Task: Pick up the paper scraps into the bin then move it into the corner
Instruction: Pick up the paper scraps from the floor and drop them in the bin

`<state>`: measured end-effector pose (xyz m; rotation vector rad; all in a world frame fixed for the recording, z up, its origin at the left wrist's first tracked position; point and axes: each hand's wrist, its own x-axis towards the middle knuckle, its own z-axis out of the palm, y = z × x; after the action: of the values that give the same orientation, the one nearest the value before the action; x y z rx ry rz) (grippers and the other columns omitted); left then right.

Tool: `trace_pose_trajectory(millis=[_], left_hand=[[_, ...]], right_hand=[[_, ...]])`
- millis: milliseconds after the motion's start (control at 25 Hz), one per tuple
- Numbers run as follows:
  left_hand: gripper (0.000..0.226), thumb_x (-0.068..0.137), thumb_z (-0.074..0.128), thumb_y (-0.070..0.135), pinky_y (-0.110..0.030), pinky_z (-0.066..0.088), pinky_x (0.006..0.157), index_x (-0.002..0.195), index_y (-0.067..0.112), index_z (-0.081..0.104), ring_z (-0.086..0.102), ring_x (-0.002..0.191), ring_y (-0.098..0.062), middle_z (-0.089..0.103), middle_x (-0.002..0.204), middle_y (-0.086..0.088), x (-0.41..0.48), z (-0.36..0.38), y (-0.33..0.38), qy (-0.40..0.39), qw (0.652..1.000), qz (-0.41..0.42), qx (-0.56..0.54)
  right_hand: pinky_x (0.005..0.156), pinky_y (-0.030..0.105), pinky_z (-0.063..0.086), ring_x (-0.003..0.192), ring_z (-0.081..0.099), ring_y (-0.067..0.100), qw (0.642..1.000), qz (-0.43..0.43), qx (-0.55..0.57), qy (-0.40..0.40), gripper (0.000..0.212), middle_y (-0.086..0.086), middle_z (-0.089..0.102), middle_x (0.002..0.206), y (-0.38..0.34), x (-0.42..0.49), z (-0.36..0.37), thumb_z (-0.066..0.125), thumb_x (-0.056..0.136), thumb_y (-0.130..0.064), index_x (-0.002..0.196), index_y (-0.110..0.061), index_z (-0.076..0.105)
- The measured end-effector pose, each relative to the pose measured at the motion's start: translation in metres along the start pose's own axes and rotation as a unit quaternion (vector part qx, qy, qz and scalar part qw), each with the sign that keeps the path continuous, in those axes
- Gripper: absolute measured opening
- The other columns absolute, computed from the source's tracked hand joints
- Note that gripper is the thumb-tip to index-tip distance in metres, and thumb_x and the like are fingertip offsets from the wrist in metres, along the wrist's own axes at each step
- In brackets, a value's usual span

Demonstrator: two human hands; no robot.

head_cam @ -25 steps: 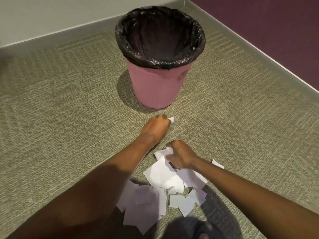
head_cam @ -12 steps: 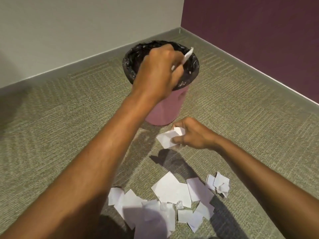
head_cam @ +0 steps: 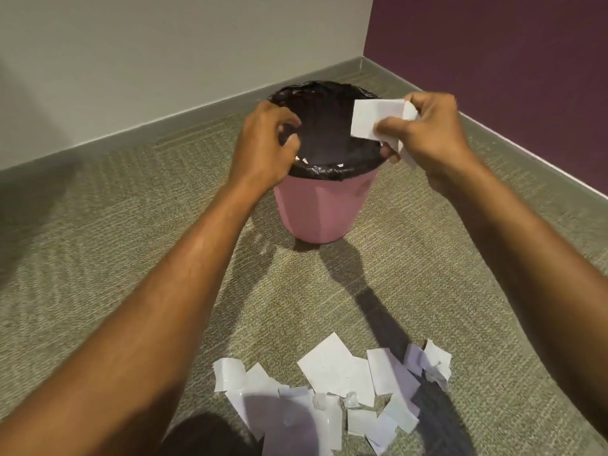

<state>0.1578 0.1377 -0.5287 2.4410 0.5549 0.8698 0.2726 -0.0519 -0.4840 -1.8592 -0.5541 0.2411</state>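
The pink bin [head_cam: 324, 209] stood upright on the grey-green carpet [head_cam: 115, 241], lined with a black bag [head_cam: 329, 133] folded over its rim. A few small white bits showed just inside the bin's near rim.

The left hand [head_cam: 263, 146] hung over the bin's left rim, its fingers loosely curled and spread, with nothing seen in them. The right hand [head_cam: 427, 133] was over the bin's right rim, thumb and fingers pinching a held scrap [head_cam: 368, 120]. This was plain white paper that reached out over the bin's mouth, with a second white piece hanging below the fingers.

On the near side of the bin, well apart from it, the pile of paper scraps [head_cam: 332, 366] lay on the carpet, white and overlapping, some crumpled at its right end.

Beyond the bin, a pale grey wall [head_cam: 164, 60] and a purple wall [head_cam: 493, 60] met in a corner, to the bin's far right. The bin stood short of both walls.
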Motion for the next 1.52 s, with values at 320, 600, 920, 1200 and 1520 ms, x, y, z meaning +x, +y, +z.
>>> trace_pose_trajectory(millis=[320, 600, 920, 1200, 1520], left_hand=[[0.019, 0.089, 0.059, 0.012, -0.026, 0.044, 0.086, 0.107, 0.015, 0.064, 0.049, 0.098, -0.011, 0.048, 0.110, 0.005, -0.070, 0.001, -0.042, -0.036, 0.993, -0.108, 0.012], [0.025, 0.089, 0.063, 0.014, -0.040, 0.052, 0.092, 0.113, 0.011, 0.062, 0.059, 0.103, -0.021, 0.059, 0.117, -0.007, -0.114, 0.024, -0.054, -0.133, 0.977, -0.137, 0.098], [0.072, 0.082, 0.056, 0.066, -0.044, 0.047, 0.091, 0.133, 0.017, 0.048, 0.053, 0.114, -0.029, 0.055, 0.127, -0.009, -0.218, 0.088, -0.018, -0.407, 0.903, -0.104, 0.086], [0.083, 0.081, 0.056, 0.067, -0.047, 0.030, 0.109, 0.146, 0.023, 0.028, 0.033, 0.133, -0.033, 0.033, 0.148, -0.012, -0.281, 0.128, 0.014, -0.510, 0.848, 0.003, 0.145], [0.103, 0.070, 0.067, 0.067, -0.049, 0.021, 0.113, 0.149, 0.020, 0.020, 0.019, 0.141, -0.036, 0.018, 0.155, -0.018, -0.308, 0.166, 0.066, -0.518, 0.838, 0.116, 0.125]], right_hand=[[0.063, 0.033, 0.050, 0.073, 0.060, 0.015, 0.995, 0.051, -0.071, -0.055, 0.019, 0.001, 0.062, 0.082, 0.008, 0.061, 0.047, 0.077, 0.081, -0.020, 0.094, -0.016, 0.064], [0.066, 0.028, 0.053, 0.071, 0.063, 0.009, 0.992, -0.062, -0.107, 0.030, 0.011, -0.005, 0.065, 0.074, 0.014, 0.031, 0.055, 0.061, 0.087, -0.012, 0.085, -0.020, 0.067], [0.085, 0.032, 0.047, 0.108, 0.056, 0.023, 0.884, 0.022, -0.378, -0.275, 0.035, 0.005, 0.058, 0.122, 0.139, -0.094, 0.009, 0.068, 0.089, -0.026, 0.122, -0.018, 0.059], [0.098, 0.050, 0.046, 0.126, 0.045, 0.039, 0.792, 0.228, -0.466, -0.323, 0.090, 0.016, 0.037, 0.144, 0.240, -0.186, -0.039, 0.075, 0.078, -0.037, 0.151, -0.022, 0.025], [0.088, 0.056, 0.049, 0.124, 0.039, 0.038, 0.769, 0.154, -0.551, -0.286, 0.071, 0.015, 0.029, 0.141, 0.274, -0.231, -0.034, 0.068, 0.085, -0.040, 0.142, -0.032, 0.025]])
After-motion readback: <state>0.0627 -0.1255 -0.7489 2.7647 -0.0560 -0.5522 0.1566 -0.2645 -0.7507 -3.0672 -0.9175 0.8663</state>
